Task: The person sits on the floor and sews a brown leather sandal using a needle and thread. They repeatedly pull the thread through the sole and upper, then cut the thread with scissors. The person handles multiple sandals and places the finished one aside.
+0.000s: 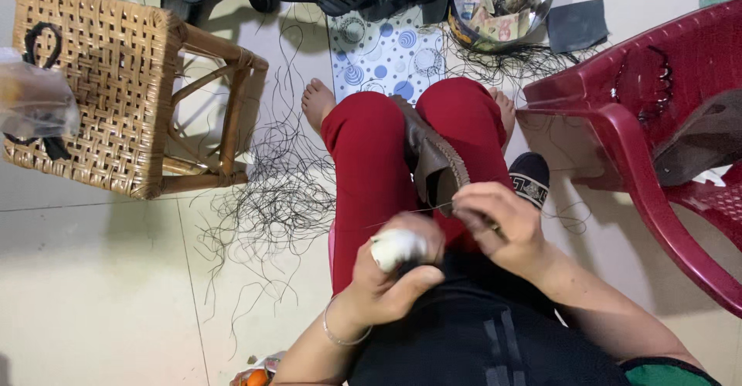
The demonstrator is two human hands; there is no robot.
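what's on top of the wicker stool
On the wicker stool lie a clear plastic bag at its left edge and a black loop, perhaps a cord or strap. The bag's contents are blurred, and it hides the weave and part of the black piece beneath it.

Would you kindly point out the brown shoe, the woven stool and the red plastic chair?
brown shoe [433, 162]: head view, on its upper near the stitched sole edge.
woven stool [100, 69]: head view, middle of the cane seat.
red plastic chair [641, 193]: head view, on its armrest.

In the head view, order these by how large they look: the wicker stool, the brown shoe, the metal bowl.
1. wicker stool
2. metal bowl, partly cut off
3. brown shoe, partly hidden, so these two are unsure
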